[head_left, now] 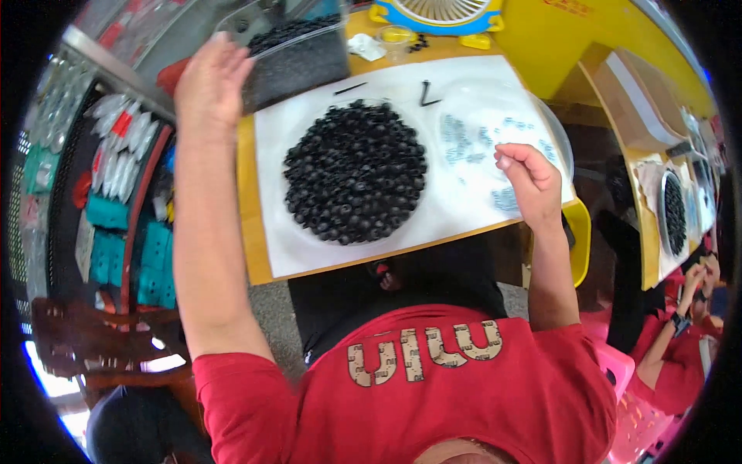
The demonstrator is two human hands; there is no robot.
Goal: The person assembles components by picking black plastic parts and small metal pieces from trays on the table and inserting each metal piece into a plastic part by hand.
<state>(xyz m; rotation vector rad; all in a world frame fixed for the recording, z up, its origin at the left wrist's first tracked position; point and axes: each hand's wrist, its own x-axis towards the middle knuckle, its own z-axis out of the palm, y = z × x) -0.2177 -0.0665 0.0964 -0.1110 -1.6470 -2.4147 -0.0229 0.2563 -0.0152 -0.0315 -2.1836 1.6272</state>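
Observation:
My left hand (pixel 212 81) is raised at the left side of a clear plastic bin (pixel 297 73) filled with small black parts. Its fingers are stretched out, somewhat blurred, and I see nothing in them. My right hand (pixel 535 182) hovers over the right part of the white work sheet, thumb and fingertips pinched together; whatever sits between them is too small to make out. Below it lies a clear round tray (pixel 568 147) with scattered small bluish transparent pieces (pixel 460 139). Between my hands, a round tray holds a heap of black ring-shaped parts (pixel 355 174).
Two thin black tools (pixel 427 94) lie behind the heap. At the table's back are a clear cup (pixel 396 42), a crumpled white tissue (pixel 366 47) and a blue-yellow fan (pixel 440 11). A yellow bin (pixel 578 240) stands right; another person (pixel 672 340) works beyond. Shelves with packets (pixel 120 147) stand left.

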